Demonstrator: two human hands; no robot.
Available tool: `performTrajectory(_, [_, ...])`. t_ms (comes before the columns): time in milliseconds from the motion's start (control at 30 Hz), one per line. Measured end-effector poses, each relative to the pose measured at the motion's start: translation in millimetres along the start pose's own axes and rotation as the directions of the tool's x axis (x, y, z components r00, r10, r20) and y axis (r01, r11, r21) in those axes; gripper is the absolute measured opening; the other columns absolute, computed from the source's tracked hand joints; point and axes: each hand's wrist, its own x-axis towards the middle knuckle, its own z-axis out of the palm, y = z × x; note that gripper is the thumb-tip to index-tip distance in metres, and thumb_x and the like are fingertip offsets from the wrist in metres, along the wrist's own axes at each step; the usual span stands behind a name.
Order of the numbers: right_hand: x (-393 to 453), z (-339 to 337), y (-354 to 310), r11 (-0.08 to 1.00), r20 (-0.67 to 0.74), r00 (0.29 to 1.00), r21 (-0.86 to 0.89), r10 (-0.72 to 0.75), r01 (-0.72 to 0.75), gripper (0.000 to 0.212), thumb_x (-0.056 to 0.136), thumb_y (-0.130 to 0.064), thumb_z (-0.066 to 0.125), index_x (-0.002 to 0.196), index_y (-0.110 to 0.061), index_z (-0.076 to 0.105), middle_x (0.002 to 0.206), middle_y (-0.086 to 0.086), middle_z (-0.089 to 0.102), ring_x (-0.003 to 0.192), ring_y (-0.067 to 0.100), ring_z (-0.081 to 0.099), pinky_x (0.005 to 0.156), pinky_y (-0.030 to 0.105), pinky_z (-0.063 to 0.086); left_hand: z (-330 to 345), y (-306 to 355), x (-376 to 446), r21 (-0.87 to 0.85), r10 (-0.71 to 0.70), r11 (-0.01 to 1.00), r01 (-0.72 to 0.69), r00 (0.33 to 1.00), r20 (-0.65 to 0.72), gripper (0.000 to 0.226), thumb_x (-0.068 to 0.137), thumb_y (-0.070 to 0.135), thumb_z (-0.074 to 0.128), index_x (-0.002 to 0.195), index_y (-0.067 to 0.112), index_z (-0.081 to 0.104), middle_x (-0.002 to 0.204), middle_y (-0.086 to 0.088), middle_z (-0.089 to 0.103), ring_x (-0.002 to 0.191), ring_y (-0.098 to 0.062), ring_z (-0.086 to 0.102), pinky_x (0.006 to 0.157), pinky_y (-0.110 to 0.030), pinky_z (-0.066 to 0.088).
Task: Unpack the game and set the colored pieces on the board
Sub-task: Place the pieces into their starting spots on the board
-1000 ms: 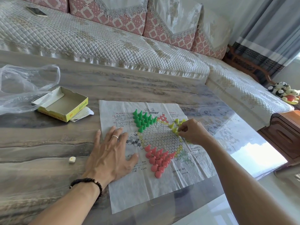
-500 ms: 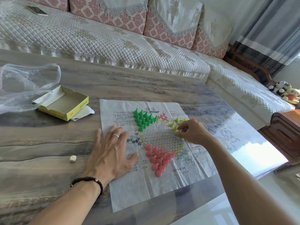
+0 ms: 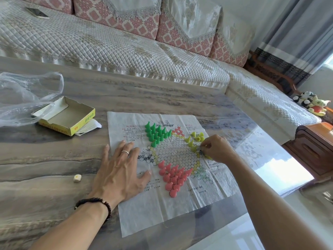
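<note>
So I've got the thin white paper game board (image 3: 162, 210) laid flat on the grey streaky stone table (image 3: 45, 159), printed hex grid in the middle. My left hand (image 3: 119, 170) is spread out flat, palm down, pressing the left edge of the sheet, fingers straight, silver ring on one finger and a dark bead bracelet (image 3: 93, 204) at the wrist. My right hand (image 3: 216, 150) is over at the right side of the grid, fingers curled and pinching something small at the tips; I think it's one of the yellow pegs, but it's mostly hidden, so can't say for sure.

The green cone-shaped plastic pegs (image 3: 156, 133) stand packed together at the far left point of the grid. The pink cone-shaped plastic pegs (image 3: 173, 175) fill the near point. The yellow-green cone-shaped plastic pegs (image 3: 194, 139) are loosely grouped on the right, just beside my right fingers.

Open yellow cardboard box (image 3: 66, 117) sits far left, touching a crumpled clear plastic bag (image 3: 21, 98). Small white die (image 3: 77, 178) lies on the table near my left hand.
</note>
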Motion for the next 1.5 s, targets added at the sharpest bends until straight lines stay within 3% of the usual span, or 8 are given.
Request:
performTrajectory(200, [-1,1,-1,0.990,-0.117,0.993,0.142,-0.004,0.021,0.015,0.086,-0.010,0.063,0.094,-0.018,0.074,0.088,-0.003,0.072,0.077,0.010,0.066,0.076,0.035,0.058,2,0,1,-0.007,0.002,1.000,-0.002,1.000,-0.005,0.082,0.077,0.068,0.025,0.144,0.021,0.031,0.158,-0.002,0.024,0.148,-0.018,0.006,0.118,-0.053,0.003])
performTrajectory(333, [-8,-10,-6,0.980,-0.130,0.991,0.193,-0.016,0.041,0.013,0.089,-0.009,0.057,0.097,-0.015,0.066,0.077,-0.004,0.065,0.061,0.004,0.058,0.056,0.019,0.043,3,0,1,0.008,-0.002,1.000,0.002,1.000,-0.002,0.082,0.078,0.068,0.026,0.145,0.022,0.029,0.158,-0.001,0.022,0.148,-0.017,0.003,0.119,-0.053,0.003])
performTrajectory(433, [-15,-11,-11,0.966,-0.099,0.995,0.257,0.008,0.018,0.019,0.086,-0.010,0.064,0.100,-0.017,0.053,0.075,-0.001,0.063,0.063,0.009,0.057,0.057,0.020,0.044,3,0,2,-0.003,-0.005,1.000,0.005,1.000,0.000,0.081,0.078,0.068,0.027,0.144,0.023,0.030,0.158,0.000,0.022,0.148,-0.016,0.003,0.119,-0.052,0.002])
performTrajectory(633, [-20,-9,-14,0.967,-0.077,0.996,0.253,0.038,-0.017,0.005,0.085,-0.013,0.066,0.082,-0.013,0.070,0.058,-0.011,0.056,0.049,-0.002,0.047,0.045,0.008,0.036,3,-1,1,0.000,-0.010,1.000,0.010,1.000,-0.001,0.083,0.075,0.069,0.023,0.145,0.023,0.029,0.158,0.000,0.022,0.148,-0.016,0.003,0.119,-0.051,0.001])
performTrajectory(1167, [-26,8,-15,0.976,0.002,1.000,0.215,0.025,-0.025,0.007,0.082,-0.018,0.073,0.078,-0.015,0.070,0.065,-0.009,0.057,0.058,0.001,0.047,0.053,0.014,0.032,0,1,0,0.003,-0.010,1.000,0.010,1.000,0.015,0.081,0.078,0.067,0.026,0.146,0.023,0.026,0.159,0.001,0.018,0.148,-0.015,0.000,0.119,-0.051,0.001])
performTrajectory(1300, [-28,9,-13,0.975,-0.002,1.000,0.220,0.017,-0.016,0.011,0.080,-0.021,0.074,0.089,-0.017,0.068,0.073,-0.005,0.063,0.063,0.004,0.053,0.055,0.015,0.036,1,1,1,0.000,-0.008,1.000,0.008,1.000,0.006,0.082,0.077,0.067,0.026,0.145,0.022,0.028,0.158,0.000,0.020,0.148,-0.016,0.002,0.119,-0.051,0.001])
performTrajectory(1400, [-29,6,-7,0.972,-0.068,0.997,0.235,0.025,-0.008,0.021,0.081,-0.009,0.066,0.102,-0.014,0.068,0.086,-0.002,0.069,0.075,0.010,0.060,0.065,0.016,0.043,4,0,1,-0.005,-0.008,1.000,0.008,1.000,-0.005,0.083,0.075,0.068,0.026,0.144,0.022,0.031,0.158,0.000,0.023,0.148,-0.016,0.004,0.118,-0.051,0.002])
performTrajectory(1500, [-28,0,3,0.980,-0.176,0.983,0.199,0.057,-0.021,0.024,0.083,-0.004,0.057,0.098,-0.014,0.072,0.094,0.002,0.071,0.084,0.016,0.062,0.075,0.031,0.052,4,-1,2,-0.002,-0.004,1.000,0.004,1.000,-0.007,0.086,0.073,0.069,0.023,0.144,0.022,0.032,0.157,-0.001,0.024,0.148,-0.017,0.006,0.118,-0.052,0.003])
